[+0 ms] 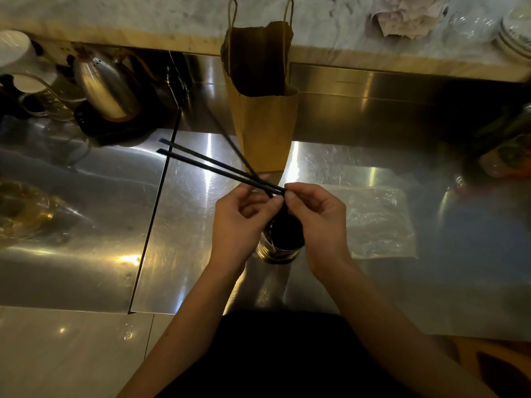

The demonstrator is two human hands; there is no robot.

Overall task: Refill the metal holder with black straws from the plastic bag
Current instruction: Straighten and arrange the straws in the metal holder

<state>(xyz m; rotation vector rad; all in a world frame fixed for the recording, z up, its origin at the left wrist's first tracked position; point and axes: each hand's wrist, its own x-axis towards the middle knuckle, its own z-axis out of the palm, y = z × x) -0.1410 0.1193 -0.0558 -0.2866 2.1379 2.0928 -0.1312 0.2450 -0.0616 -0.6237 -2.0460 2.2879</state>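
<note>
A round metal holder (275,249) stands on the steel counter (186,239), its inside dark with black straws. Both hands hover just above it. My left hand (244,222) and my right hand (319,219) meet fingertip to fingertip and pinch the near ends of three black straws (212,165), which fan out up and to the left. A clear plastic bag (379,222) lies flat on the counter right of the holder, beside my right hand.
A brown paper bag (264,110) with handles stands open right behind the holder. A metal kettle (106,90) on a dark base sits at the back left. Stacked plates (514,35) rest on the marble ledge at top right. A seam (155,214) runs down the counter at left.
</note>
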